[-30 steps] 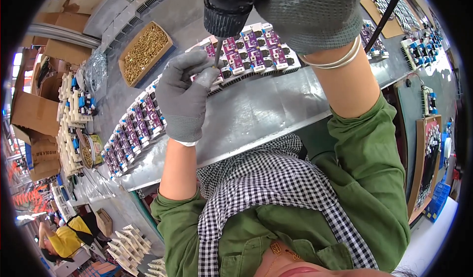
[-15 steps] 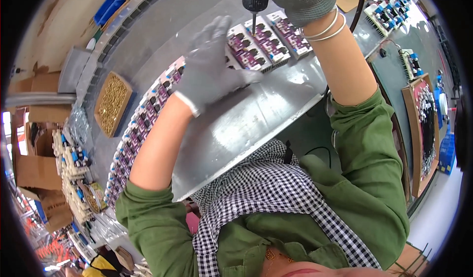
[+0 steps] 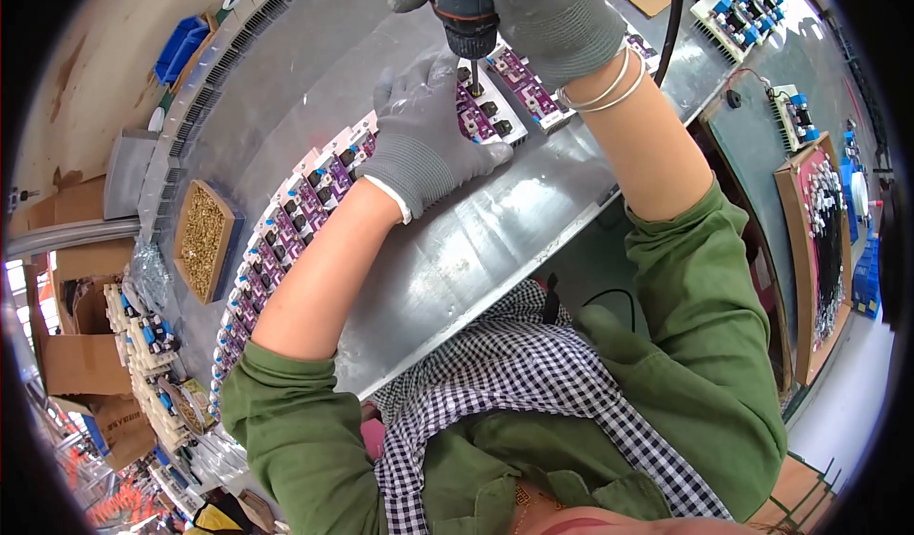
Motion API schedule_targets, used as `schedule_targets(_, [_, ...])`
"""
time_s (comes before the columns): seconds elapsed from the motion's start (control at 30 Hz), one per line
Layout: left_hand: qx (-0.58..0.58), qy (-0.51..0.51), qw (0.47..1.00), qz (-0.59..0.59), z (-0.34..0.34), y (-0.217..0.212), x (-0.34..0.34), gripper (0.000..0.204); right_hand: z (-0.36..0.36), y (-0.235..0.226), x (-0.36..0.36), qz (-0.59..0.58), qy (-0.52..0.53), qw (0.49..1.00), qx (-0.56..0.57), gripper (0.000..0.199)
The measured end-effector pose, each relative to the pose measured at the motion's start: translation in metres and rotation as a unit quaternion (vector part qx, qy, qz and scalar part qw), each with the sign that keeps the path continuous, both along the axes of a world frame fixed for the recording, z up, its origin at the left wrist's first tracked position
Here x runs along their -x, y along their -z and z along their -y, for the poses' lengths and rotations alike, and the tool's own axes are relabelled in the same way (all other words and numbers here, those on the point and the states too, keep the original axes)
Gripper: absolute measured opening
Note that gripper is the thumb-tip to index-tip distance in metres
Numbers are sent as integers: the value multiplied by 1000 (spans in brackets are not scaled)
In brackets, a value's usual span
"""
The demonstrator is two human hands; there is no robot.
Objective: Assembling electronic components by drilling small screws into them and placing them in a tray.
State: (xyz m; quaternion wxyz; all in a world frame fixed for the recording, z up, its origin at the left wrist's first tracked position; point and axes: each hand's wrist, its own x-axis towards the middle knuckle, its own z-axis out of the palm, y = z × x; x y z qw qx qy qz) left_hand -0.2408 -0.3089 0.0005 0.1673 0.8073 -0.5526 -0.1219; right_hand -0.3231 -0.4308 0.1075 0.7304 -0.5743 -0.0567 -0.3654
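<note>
A black power screwdriver (image 3: 462, 7) with an orange ring is in my grey-gloved right hand (image 3: 557, 21), whose fingers wrap around it. The bit points down onto a purple circuit board on a white finned base (image 3: 500, 121), among its black components. My gloved left hand (image 3: 424, 135) lies against that board's left side with fingers stretched out and thumb by the near end. It covers part of the board. Just right of it sits another purple board (image 3: 528, 88), partly behind my right hand.
A long curved row of purple boards (image 3: 295, 216) runs down the left of the metal table (image 3: 457, 249). Beyond it stands a box of brass-coloured screws (image 3: 202, 240). A black cable (image 3: 674, 21) hangs beside my right wrist. Blue-and-white assemblies (image 3: 743, 16) stand far right.
The screwdriver has moved left and nearer, from the middle board to the leftmost one. My left hand, formerly raised with fingers spread, has come down against that leftmost board.
</note>
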Motion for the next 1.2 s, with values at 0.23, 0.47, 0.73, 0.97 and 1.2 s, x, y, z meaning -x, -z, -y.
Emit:
schedule_targets(0.23, [-41, -18, 999, -6, -3, -12, 7, 110, -4, 6, -3, -29, -10, 999, -18, 43])
schedule_targets(0.47, [3, -26, 1000, 0, -4, -3, 5, 107, -1, 15, -6, -19, 6, 1000, -12, 44])
schedule_targets(0.73, [11, -14, 999, 45, -4, 0, -1, 106, -13, 15, -13, 19, 4, 1000, 11, 53])
schedule_targets(0.97, [102, -74, 986, 112, -65, -32, -66, 72, -11, -2, -13, 77, -12, 993, 91, 51])
schedule_targets(1.2, [-243, -404, 862, 189, -314, 2, -232, 35, -31, -5, -23, 39, 9, 996, 84, 47])
